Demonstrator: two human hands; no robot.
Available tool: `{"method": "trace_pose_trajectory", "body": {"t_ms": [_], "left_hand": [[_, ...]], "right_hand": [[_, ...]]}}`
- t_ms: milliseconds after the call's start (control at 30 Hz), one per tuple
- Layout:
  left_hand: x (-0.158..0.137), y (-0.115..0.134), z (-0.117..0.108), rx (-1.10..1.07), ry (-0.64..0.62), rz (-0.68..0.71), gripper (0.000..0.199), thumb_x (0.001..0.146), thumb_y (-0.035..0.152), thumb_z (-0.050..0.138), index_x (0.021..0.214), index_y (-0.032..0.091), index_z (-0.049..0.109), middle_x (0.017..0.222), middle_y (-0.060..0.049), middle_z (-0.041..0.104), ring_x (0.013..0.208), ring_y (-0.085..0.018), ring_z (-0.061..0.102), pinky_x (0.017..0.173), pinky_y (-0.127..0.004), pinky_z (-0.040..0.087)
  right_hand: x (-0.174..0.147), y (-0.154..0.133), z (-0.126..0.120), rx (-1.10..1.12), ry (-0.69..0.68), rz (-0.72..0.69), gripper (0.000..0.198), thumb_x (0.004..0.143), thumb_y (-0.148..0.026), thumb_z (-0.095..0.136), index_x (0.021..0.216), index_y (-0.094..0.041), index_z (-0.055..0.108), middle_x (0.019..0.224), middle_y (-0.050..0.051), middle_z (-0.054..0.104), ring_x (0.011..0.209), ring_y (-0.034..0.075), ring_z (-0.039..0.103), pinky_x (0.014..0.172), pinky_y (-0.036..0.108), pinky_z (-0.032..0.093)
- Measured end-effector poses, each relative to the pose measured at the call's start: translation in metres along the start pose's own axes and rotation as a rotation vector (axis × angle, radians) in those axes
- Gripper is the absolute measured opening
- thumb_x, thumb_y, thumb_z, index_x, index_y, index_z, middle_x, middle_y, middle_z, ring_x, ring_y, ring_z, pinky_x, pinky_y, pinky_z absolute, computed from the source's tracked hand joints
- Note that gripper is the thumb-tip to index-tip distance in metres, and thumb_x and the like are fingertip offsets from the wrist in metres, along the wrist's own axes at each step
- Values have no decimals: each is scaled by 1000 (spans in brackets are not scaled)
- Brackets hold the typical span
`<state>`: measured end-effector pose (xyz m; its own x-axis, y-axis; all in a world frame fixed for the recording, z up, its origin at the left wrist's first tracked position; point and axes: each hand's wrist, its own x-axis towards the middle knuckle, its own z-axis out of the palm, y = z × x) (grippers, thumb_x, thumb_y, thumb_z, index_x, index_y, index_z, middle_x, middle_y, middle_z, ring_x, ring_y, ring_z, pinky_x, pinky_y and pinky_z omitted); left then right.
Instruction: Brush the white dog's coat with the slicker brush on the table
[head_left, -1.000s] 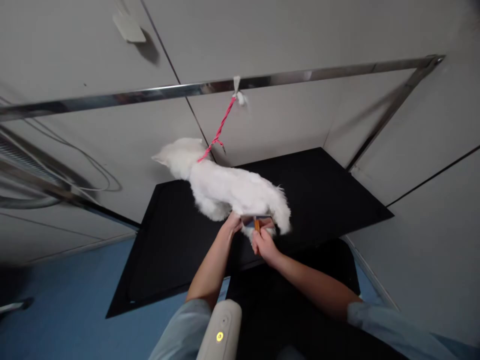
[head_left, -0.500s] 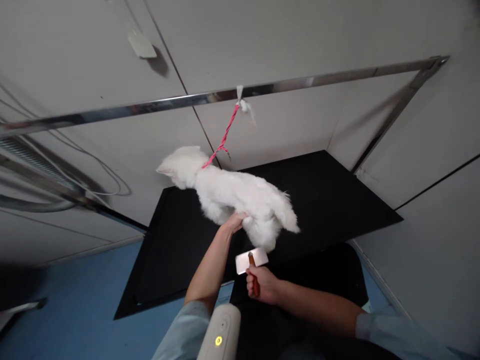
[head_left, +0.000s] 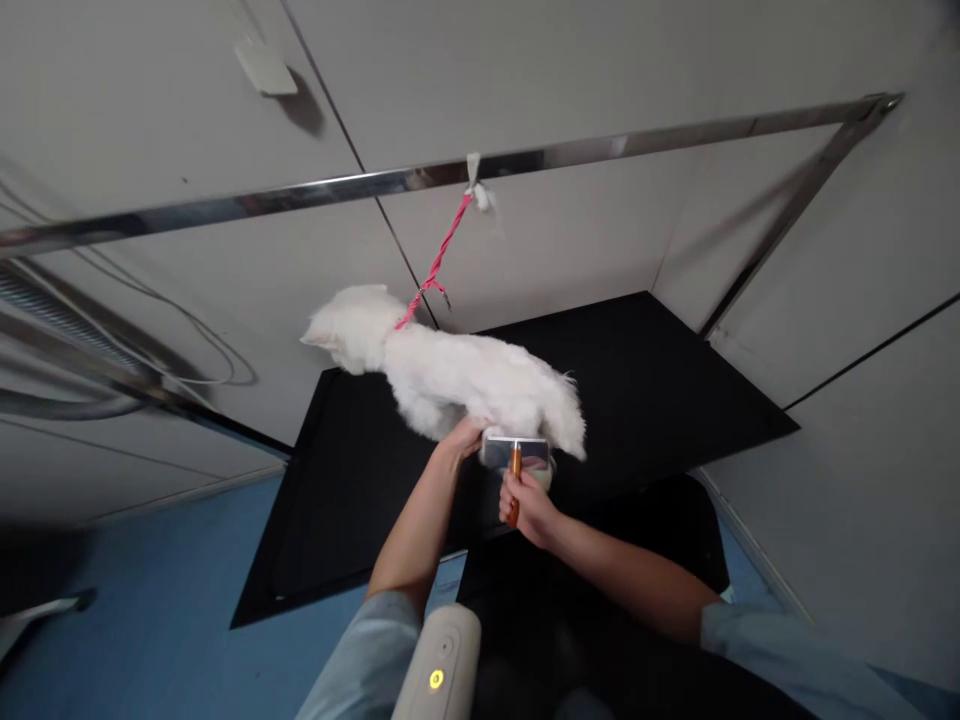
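A white fluffy dog (head_left: 469, 372) stands on a black grooming table (head_left: 645, 390), its head to the left and tail to the right. My left hand (head_left: 465, 436) grips the dog low on its near side, just ahead of the hind leg; its fingertips are partly buried in fur. In my right hand (head_left: 531, 506) is a slicker brush (head_left: 516, 455) with an orange-brown handle, my fingers wrapped round it. The brush head lies against the near hind leg, its bristle side hidden. A pink twisted cord (head_left: 442, 258) runs from the dog's neck up to a metal bar.
The metal bar (head_left: 330, 193) crosses above the table, with the cord tied on by a white strip (head_left: 473, 175). At left, a ribbed hose (head_left: 67, 315) and thin cables hang by the wall. A whitish device with a yellow light (head_left: 442, 660) juts up in front of me.
My right hand has raised the brush from below the hind leg up against it. My left hand keeps its place on the dog. The whole view has shifted slightly.
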<state>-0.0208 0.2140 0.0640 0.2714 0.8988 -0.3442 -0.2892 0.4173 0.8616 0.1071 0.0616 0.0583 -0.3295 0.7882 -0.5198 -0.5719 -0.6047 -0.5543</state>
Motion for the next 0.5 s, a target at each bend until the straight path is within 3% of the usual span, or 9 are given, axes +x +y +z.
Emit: {"method": "trace_pose_trajectory", "body": {"t_ms": [67, 133, 167, 233, 300, 433, 500], "left_hand": [[-2, 0, 2, 1, 21, -4, 24, 56, 4, 78, 76, 12, 70, 70, -8, 74, 97, -34, 72, 87, -40, 55], [-4, 0, 4, 4, 48, 1, 22, 58, 1, 75, 76, 12, 69, 71, -8, 74, 99, -34, 71, 89, -39, 54], [-5, 0, 4, 6, 60, 6, 21, 59, 1, 74, 76, 12, 69, 72, -8, 74, 100, -34, 71, 89, -38, 54], [-6, 0, 5, 14, 68, 16, 21, 58, 2, 75, 75, 13, 69, 75, -8, 75, 100, -33, 71, 87, -36, 55], [-6, 1, 5, 10, 58, 22, 25, 54, 3, 77, 76, 13, 70, 78, -8, 76, 100, -33, 71, 86, -36, 56], [-7, 4, 3, 3, 61, 20, 29, 47, 3, 76, 73, 13, 70, 75, -10, 76, 101, -35, 72, 85, -38, 57], [-6, 4, 2, 26, 85, 17, 26, 49, 1, 75, 72, 13, 70, 74, -9, 76, 100, -35, 72, 84, -37, 57]], "right_hand": [[0, 3, -3, -32, 46, 176, 33, 93, -37, 65, 77, -23, 38, 50, -12, 38, 42, 7, 33, 47, 20, 29], [0, 3, -3, -41, -9, 310, 31, 93, -35, 63, 77, -23, 39, 50, -12, 38, 41, 6, 34, 47, 20, 30], [1, 2, -2, -34, -49, 285, 28, 93, -34, 64, 79, -23, 42, 51, -12, 40, 42, 7, 36, 47, 20, 32], [2, -1, 1, -14, -70, 93, 26, 91, -36, 67, 83, -23, 45, 52, -11, 42, 43, 7, 39, 48, 20, 34], [2, 2, 2, -22, 10, -43, 31, 90, -40, 68, 83, -24, 43, 51, -12, 41, 43, 7, 38, 46, 19, 33], [-3, 21, -2, -115, 51, 228, 37, 92, -41, 64, 75, -24, 36, 47, -13, 37, 38, 7, 33, 43, 19, 29], [-3, 23, 0, -128, -1, 243, 33, 90, -39, 66, 77, -24, 40, 48, -12, 41, 39, 7, 37, 43, 19, 32]]}}
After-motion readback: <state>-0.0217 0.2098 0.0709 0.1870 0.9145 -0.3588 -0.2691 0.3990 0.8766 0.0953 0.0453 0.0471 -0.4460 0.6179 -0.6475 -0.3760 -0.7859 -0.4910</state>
